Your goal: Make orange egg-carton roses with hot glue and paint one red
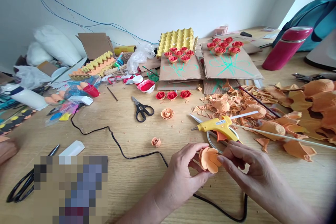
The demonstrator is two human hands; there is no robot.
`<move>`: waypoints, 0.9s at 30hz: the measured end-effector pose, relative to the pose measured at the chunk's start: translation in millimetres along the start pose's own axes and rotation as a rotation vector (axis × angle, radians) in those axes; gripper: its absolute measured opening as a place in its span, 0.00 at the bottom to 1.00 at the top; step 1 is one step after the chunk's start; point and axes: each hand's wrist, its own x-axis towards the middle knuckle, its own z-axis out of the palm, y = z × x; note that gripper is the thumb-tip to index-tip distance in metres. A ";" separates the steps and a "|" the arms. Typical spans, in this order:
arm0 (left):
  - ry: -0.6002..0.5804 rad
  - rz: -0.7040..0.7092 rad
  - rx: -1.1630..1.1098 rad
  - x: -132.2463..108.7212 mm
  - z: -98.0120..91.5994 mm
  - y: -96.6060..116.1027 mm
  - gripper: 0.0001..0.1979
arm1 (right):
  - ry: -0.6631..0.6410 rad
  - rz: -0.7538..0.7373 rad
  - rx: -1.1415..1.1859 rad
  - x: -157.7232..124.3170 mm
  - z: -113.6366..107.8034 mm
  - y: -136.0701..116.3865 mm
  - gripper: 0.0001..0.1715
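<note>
An orange egg-carton cup cut into petals [209,160] is between my two hands, its open side facing me. My left hand [185,166] is closed around its left side and base. The thumb and forefinger of my right hand [244,166] pinch a petal at its right edge. Just beyond lies a yellow hot glue gun [217,126] with a glue stick in its back, on top of grey-handled scissors [210,140]. A small rolled orange flower centre [156,142] and an unpainted orange flower [167,113] sit to the left.
Black-handled scissors [141,109] lie beyond the black cord [112,136]. Several red flowers [172,95] stand near cardboard sheets [181,70]. Carton scraps [236,101] cover the right side, before a pink flask [287,49]. Another person's hand [9,150] shows at the left edge.
</note>
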 end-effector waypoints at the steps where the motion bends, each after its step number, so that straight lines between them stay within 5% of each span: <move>1: 0.004 0.000 0.005 -0.1 0.0 0.3 0.26 | 0.001 0.000 -0.001 -0.2 -0.1 -0.3 0.24; 27: 0.089 0.044 0.032 -4.1 6.7 -2.6 0.28 | 0.036 -0.007 -0.058 1.2 2.1 -6.0 0.28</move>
